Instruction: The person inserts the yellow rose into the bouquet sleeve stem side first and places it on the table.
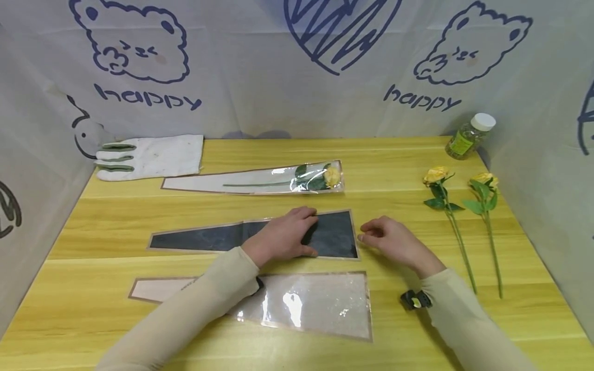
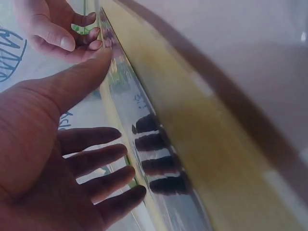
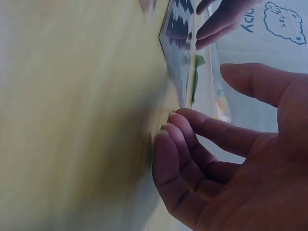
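A black tapered flower sleeve (image 1: 331, 234) with a tan border lies flat mid-table, its wide end to the right. My left hand (image 1: 285, 234) is spread over it, fingers fairly straight, and the left wrist view shows the fingers (image 2: 108, 151) mirrored in its glossy surface. At the sleeve's right edge is my right hand (image 1: 394, 239). Its fingers bend loosely with the fingertips (image 3: 166, 137) right at the edge and the thumb (image 3: 250, 82) held apart, nothing between them. Nearer me lies a pale clear-fronted sleeve (image 1: 320, 299), partly hidden by the left forearm.
Farther back, another sleeve (image 1: 195, 183) holds a yellow rose (image 1: 331, 176). Two loose yellow roses, one left (image 1: 436, 175) and one right (image 1: 484, 180), lie at the right. A white glove (image 1: 162, 157) is at the back left, a white-capped bottle (image 1: 468, 136) at the back right.
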`<state>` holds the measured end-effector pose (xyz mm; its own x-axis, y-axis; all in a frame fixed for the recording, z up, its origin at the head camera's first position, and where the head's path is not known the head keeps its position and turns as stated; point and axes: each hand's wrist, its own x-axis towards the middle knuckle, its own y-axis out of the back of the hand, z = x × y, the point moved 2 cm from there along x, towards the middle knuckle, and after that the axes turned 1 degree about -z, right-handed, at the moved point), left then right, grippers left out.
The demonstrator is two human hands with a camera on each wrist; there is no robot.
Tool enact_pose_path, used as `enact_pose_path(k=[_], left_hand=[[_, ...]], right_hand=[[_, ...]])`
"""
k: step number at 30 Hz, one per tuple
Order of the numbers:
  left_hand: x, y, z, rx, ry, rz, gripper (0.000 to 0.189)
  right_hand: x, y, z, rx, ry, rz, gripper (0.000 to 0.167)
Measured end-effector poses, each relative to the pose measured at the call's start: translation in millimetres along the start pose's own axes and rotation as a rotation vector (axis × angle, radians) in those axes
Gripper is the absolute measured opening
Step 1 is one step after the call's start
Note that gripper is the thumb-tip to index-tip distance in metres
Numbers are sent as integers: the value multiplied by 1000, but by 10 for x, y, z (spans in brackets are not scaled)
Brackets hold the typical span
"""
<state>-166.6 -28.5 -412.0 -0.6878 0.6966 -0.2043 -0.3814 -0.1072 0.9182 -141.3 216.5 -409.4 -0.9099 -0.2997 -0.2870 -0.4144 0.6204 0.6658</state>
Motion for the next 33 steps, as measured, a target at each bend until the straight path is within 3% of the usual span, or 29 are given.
enact_pose_path(k=[5, 23, 28, 33], left_hand=[[-43, -18, -18, 16, 33, -33, 83], [-106, -57, -50, 26, 13, -9, 85], [-105, -63, -48, 37, 13, -11, 84], [-100, -69, -50, 49, 13, -22, 81]], right_hand=[[-3, -50, 13, 14, -35, 11, 38], [-49, -144, -2, 78, -53, 43, 38], [-48, -153, -11, 93, -21, 27, 38], [-49, -149, -6, 191, -28, -28, 39]])
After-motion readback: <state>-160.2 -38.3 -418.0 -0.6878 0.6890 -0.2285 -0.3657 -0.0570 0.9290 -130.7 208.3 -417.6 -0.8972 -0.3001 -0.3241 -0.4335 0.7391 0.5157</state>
